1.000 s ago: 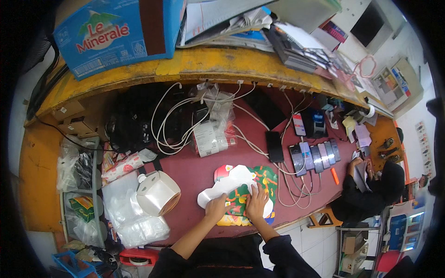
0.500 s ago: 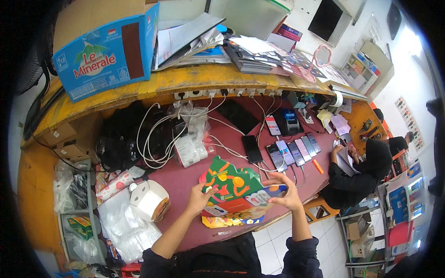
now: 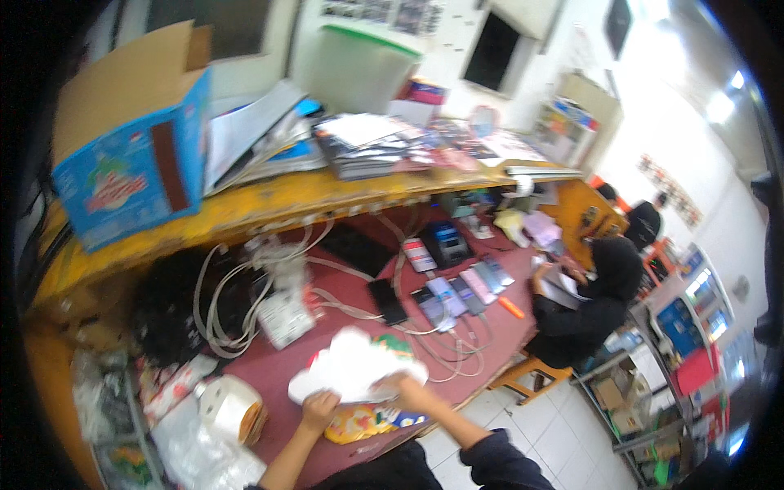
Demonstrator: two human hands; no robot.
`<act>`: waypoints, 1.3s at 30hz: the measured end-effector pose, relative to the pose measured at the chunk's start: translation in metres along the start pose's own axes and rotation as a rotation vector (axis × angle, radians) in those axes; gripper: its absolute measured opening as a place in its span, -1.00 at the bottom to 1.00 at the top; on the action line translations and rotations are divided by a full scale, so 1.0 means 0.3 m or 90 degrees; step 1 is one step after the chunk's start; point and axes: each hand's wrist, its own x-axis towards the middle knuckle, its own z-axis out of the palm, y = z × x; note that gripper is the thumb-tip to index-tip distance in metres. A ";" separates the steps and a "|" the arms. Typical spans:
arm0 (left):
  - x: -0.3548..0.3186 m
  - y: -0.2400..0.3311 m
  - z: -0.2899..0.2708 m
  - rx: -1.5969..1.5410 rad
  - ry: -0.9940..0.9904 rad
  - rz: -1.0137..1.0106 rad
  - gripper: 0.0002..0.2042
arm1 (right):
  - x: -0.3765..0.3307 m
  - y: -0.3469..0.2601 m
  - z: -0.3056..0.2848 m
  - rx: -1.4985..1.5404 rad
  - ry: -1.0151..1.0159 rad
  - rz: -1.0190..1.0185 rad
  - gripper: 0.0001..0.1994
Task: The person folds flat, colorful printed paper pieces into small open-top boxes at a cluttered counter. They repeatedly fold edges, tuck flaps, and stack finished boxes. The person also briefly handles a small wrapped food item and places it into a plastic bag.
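A die-cut printed card (image 3: 351,371) with a wavy edge shows mostly its plain white side. Green and red print peeks out along its far edge. My left hand (image 3: 319,409) is closed on the card's near left edge. Toward its right part lies my right hand (image 3: 398,389), against the white face; motion smears its fingers, so their grip is unclear. Under the near edge of the card sits a yellow and blue printed piece (image 3: 359,428), partly hidden, at the table's front.
Several phones (image 3: 469,291) with cables lie right of centre on the red table (image 3: 351,314), near an orange marker (image 3: 512,307). A white carton (image 3: 233,408) and clear plastic bags (image 3: 184,445) are at left. A person in black (image 3: 584,306) sits at the right end.
The card has turned from its colourful printed side to its white side. My right hand has moved from the card's right edge onto its face. The whole view has shifted and blurred.
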 end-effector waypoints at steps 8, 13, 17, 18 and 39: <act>-0.177 0.052 0.138 0.095 -0.336 -0.461 -0.56 | -0.120 0.096 0.392 -0.090 0.061 0.447 -0.37; -0.157 0.072 0.187 0.247 -0.368 -0.438 -0.56 | -0.092 0.107 0.465 -0.342 0.224 0.283 -0.32; -0.132 0.060 0.125 0.136 -0.343 -0.437 -0.57 | -0.088 0.085 0.383 -0.243 0.180 0.275 -0.28; -0.111 0.043 0.099 0.096 -0.347 -0.456 -0.57 | -0.082 0.078 0.325 -0.191 0.094 0.297 -0.27; 0.224 0.106 -0.219 -0.036 0.222 -0.211 -0.59 | 0.001 -0.172 -0.232 -0.136 0.197 -0.150 -0.74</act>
